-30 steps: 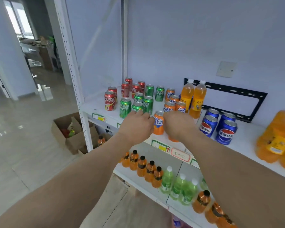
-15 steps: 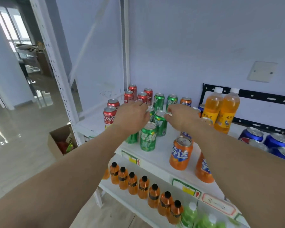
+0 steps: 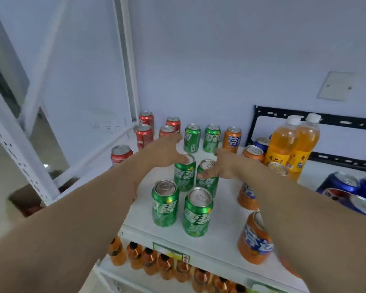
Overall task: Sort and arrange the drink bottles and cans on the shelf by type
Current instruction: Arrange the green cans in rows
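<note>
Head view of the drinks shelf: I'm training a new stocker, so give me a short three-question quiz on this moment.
1. True or false: the left hand grips a red can.
2. How many green cans stand on the top shelf?
3. Which drinks are nearest the right end of the shelf? A) blue cans B) red cans C) green cans

Key
1. False: its fingers are spread over the green cans and close on nothing.
2. Six, in three rows of two; the right hand partly covers one.
3. A
</note>
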Tool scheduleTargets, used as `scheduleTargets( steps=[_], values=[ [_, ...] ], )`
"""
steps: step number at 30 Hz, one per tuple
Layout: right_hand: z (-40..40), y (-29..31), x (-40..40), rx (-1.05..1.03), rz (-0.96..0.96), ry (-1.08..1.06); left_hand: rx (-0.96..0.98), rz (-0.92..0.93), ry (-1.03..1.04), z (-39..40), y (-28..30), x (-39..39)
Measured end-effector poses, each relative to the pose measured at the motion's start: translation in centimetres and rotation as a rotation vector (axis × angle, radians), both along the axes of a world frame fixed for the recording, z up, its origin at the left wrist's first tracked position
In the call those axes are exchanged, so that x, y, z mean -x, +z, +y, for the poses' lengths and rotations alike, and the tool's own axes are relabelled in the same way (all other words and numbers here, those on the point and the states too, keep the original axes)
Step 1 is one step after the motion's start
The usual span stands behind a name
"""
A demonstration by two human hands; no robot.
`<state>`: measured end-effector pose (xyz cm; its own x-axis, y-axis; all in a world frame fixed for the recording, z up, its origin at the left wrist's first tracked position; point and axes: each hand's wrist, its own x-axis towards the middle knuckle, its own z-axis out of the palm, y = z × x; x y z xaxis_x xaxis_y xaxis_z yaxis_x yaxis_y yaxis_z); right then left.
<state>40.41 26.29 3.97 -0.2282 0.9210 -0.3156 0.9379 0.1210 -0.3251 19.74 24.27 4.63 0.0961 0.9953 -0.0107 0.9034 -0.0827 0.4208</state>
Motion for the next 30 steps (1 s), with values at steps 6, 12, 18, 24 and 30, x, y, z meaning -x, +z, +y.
scheduleTargets(
  steps=[6,12,18,24,30],
  values=[
    [0.6,-0.9,1.3,0.029,0.072,-0.106,0.229,0.033,-0.201,2.9,-2.9,0.6],
    [0.3,-1.1,1.7,0.049,0.123,-0.193,0.215,-0.023,-0.248,3.3,-4.6,0.5],
    [-0.4,-0.7,1.2,0.005,0.162,-0.194,0.176,-0.032,-0.294,3.0,-4.4,1.8],
    [-1.2,-0.2,1.0,-0.009,0.216,-0.177,0.154,-0.029,-0.309,2.3,-3.7,2.1],
    [-2.0,-0.3,1.0,-0.020,0.223,-0.169,0.137,-0.009,-0.322,1.5,-3.8,2.2]
  ],
)
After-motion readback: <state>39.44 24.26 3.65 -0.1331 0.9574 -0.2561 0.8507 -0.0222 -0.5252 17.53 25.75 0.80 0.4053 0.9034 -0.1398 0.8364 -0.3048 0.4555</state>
